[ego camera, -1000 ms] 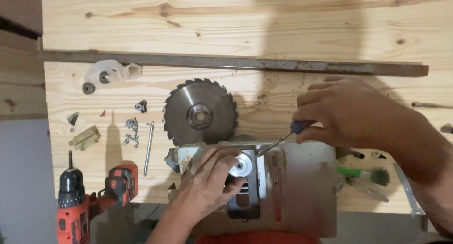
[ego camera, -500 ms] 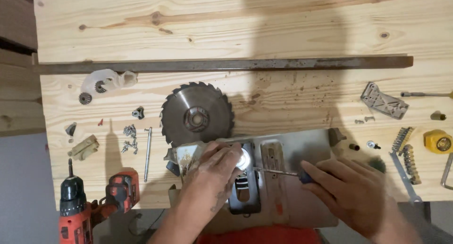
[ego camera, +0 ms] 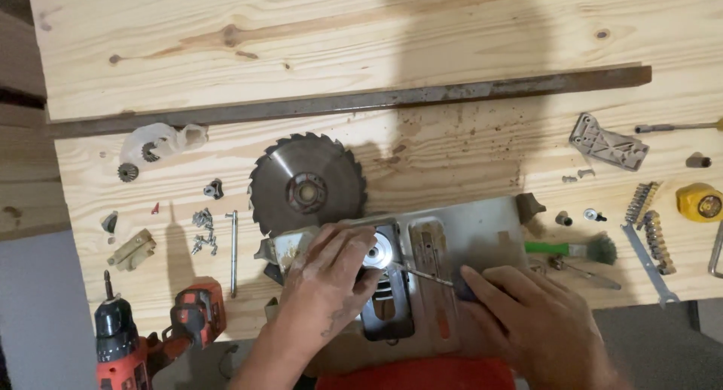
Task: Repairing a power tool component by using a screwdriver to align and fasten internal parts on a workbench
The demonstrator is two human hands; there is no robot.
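A circular saw body with a grey metal base plate lies on the wooden bench near its front edge. My left hand presses down on the saw next to a shiny round flange. My right hand grips a screwdriver by its dark handle, and the thin shaft points left with its tip at the flange. A toothed circular saw blade lies flat on the bench just behind the saw.
A rusty metal bar runs across the bench. Left: a red cordless drill, loose screws, a long bolt, gears in a plastic bag. Right: a green brush, bit strips, a yellow tape measure, a grey bracket.
My right hand came down from behind the saw to the front right, and the screwdriver now lies low, pointing left at the flange. My left hand stayed on the saw.
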